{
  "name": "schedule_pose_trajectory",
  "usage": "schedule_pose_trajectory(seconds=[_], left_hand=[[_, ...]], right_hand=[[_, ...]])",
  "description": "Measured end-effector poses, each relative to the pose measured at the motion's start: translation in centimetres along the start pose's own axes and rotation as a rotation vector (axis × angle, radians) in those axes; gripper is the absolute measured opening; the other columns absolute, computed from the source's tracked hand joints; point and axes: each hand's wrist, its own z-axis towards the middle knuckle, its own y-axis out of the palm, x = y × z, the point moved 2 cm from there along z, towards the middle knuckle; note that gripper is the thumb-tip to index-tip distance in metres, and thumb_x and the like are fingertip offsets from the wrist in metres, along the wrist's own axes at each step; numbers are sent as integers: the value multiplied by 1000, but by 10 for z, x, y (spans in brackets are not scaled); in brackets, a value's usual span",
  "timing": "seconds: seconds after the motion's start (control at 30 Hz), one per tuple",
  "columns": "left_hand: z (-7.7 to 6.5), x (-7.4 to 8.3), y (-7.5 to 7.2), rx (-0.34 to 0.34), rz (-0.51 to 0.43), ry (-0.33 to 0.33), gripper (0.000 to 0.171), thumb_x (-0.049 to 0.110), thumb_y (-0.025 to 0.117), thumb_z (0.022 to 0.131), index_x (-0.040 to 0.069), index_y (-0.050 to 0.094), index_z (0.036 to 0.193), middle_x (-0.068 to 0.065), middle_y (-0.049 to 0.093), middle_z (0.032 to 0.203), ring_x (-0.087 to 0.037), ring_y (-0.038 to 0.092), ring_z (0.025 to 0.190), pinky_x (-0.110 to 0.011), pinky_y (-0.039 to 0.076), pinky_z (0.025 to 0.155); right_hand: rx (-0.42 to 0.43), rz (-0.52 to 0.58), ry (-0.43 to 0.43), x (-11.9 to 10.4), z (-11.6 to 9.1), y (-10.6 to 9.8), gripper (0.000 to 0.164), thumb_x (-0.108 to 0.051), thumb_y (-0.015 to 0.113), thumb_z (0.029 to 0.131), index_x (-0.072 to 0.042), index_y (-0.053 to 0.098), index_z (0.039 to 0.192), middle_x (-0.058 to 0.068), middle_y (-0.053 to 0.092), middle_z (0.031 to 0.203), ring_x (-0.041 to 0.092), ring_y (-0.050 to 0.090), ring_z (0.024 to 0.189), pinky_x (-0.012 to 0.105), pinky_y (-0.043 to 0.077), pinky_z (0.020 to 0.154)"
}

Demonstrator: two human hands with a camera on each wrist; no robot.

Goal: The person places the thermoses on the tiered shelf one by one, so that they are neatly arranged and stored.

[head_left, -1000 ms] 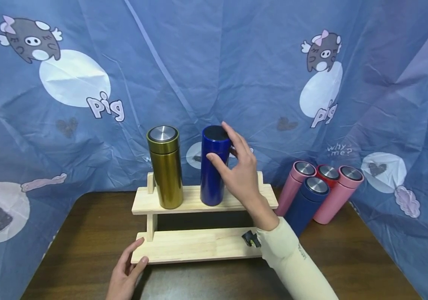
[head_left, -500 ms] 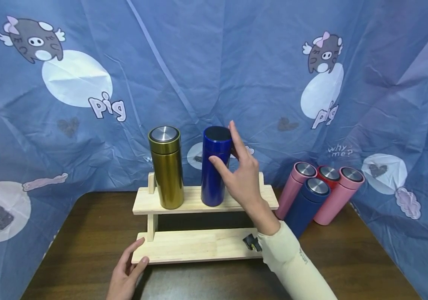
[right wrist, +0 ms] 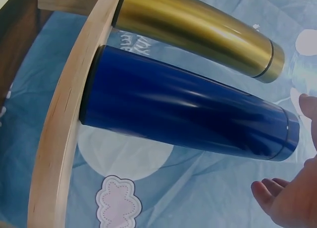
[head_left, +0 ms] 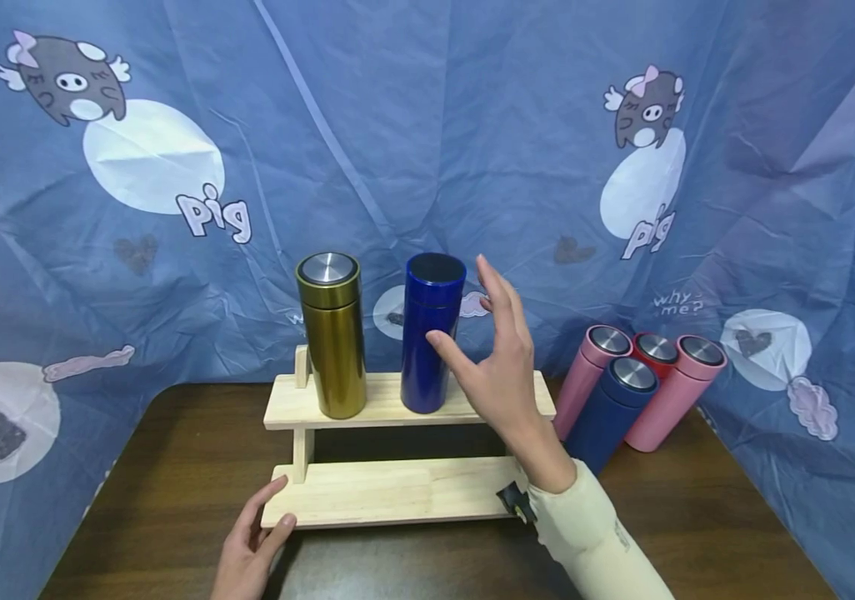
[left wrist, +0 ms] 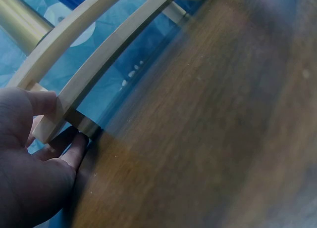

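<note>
One smooth blue flask (head_left: 420, 358) upright on the wooden upper shelf (head_left: 382, 396)

On my feed, the right grip (head_left: 498, 375) is spread beside it, holding nothing; the left grip (head_left: 247, 554) pinches the lower shelf (head_left: 390, 490) by its end. I judge the flask stiff, slick, moderately heavy and easily tipped: I'd wrap it mid-body.

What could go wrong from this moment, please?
The right hand hovers open close to the blue flask and might knock it over. The left hand pinches the end of the two-tier wooden rack, so a tug could rock both this flask and the gold flask.
</note>
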Motion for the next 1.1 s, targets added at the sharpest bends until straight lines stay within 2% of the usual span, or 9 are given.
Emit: schedule_pose_trajectory(seconds=[0.1,0.17,0.27,0.33,0.43,0.67,0.83,1.1], left_hand=[[1,-2,0,-6,-5,2,56,11,73,108,-2,52,158,-30,47,165,17,52,118,-5,46,94],[-1,3,0,-10,-7,-19,57,11,73,108,-1,52,159,-30,46,166,19,51,118,-4,45,95],[-3,13,-1,-37,-6,-65,59,14,72,109,-1,48,161,-31,40,170,22,47,117,-3,43,95],[-4,16,0,-35,-7,-69,59,13,72,109,-1,49,161,-30,41,170,22,47,116,-2,42,95],[-4,16,0,-32,-15,-58,59,12,72,109,-3,49,161,-30,42,169,22,47,117,-3,43,95],[-5,15,1,-30,-30,-31,58,9,71,109,-5,49,160,-30,43,167,21,50,116,-3,44,95],[-5,15,0,-36,-29,-42,58,11,71,109,-5,48,160,-31,42,168,23,48,117,-3,43,96],[-5,16,0,-37,-26,-53,59,11,71,109,-4,48,161,-32,41,168,21,49,116,-3,43,96]], right_hand=[[15,-9,6,-1,-4,-4,94,-65,71,103,-10,39,172,17,47,168,33,50,150,59,49,114],[26,-15,10,-3,-7,-7,95,-68,70,103,-10,39,171,17,48,167,33,51,148,56,48,114],[50,-4,2,-4,-12,-11,92,-65,72,102,-9,42,169,17,51,164,34,52,146,56,47,112],[62,-5,-2,-5,-16,-14,92,-64,73,102,-7,43,168,18,53,161,34,53,145,56,47,112],[73,-3,0,-6,-21,-18,91,-63,74,102,-6,45,167,18,56,158,33,54,146,58,48,111],[113,-13,37,-9,-36,-29,88,-61,78,100,-5,50,163,18,60,153,33,56,143,44,47,115],[130,-15,56,-9,-44,-37,87,-62,78,99,-6,53,161,18,62,150,32,57,141,37,46,115],[146,-17,64,-6,-53,-48,86,-60,79,99,-4,54,160,19,63,148,30,58,140,38,45,117]])
